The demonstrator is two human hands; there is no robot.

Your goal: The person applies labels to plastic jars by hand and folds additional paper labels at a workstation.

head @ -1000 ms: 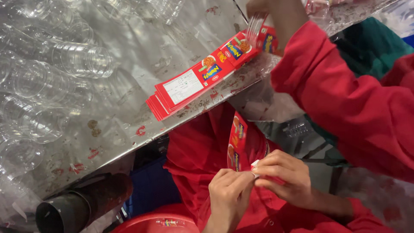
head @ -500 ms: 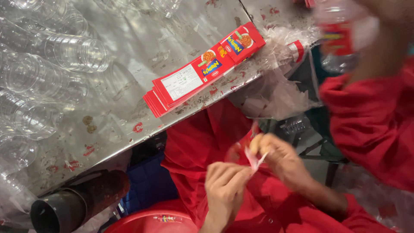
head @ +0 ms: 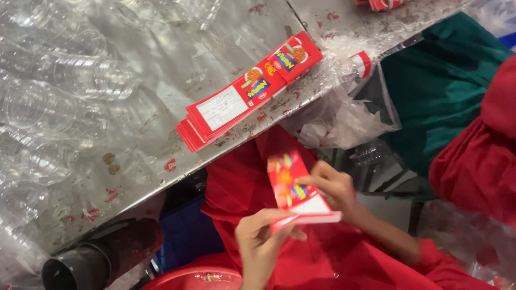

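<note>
Over my red-clad lap, both my hands hold one red printed label strip (head: 294,189). My right hand (head: 336,188) grips its right side with the fingers on top. Pinching the strip's lower edge from below is my left hand (head: 259,239). The strip is slightly blurred and tilted, its printed face up. A stack of the same red label strips (head: 244,96) lies on the metal table (head: 161,48) just above my hands, near the table's edge.
Several clear plastic cups (head: 80,75) lie in rows on the table's left side. A crumpled clear plastic bag (head: 344,115) hangs off the table edge. Another person's red sleeve (head: 478,156) and green clothing (head: 441,80) are at right. A black tube (head: 86,263) is at bottom left.
My hands were close together on a small white piece; now they hold a full red label strip spread between them. The other person's arm has drawn back from over the table to the right.
</note>
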